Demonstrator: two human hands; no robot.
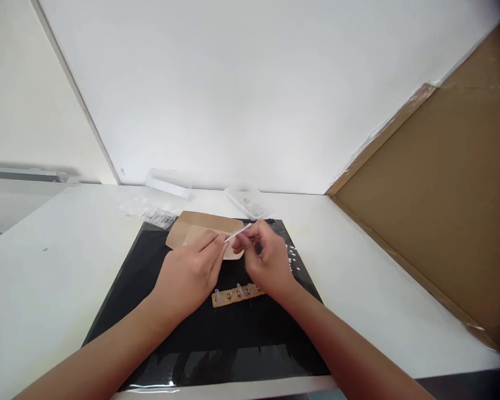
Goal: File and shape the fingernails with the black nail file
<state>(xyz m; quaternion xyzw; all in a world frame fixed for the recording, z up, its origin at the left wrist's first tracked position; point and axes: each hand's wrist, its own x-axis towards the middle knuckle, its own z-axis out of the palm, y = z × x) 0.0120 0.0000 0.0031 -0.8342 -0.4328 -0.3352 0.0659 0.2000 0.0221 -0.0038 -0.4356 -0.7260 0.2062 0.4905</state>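
A thin white strip [238,233] points up and to the right from the fingertips of my left hand [194,266], which is closed on its lower end. My right hand [266,255] is close by, thumb and fingers pinched together beside the strip; what they hold, if anything, is too small to make out. Behind both hands lies a tan card sheet [204,221] with small white bits on it. Below them, a narrow wooden strip [222,300] carries several round metal pieces and short clear upright pegs; its right end is partly hidden by my right hand.
A black mat [233,333] covers the table's middle. Small white pieces [292,256] are scattered at its right edge. Clear plastic trays [250,203] and packaging [160,218] lie at the back. A large cardboard panel [433,189] stands on the right.
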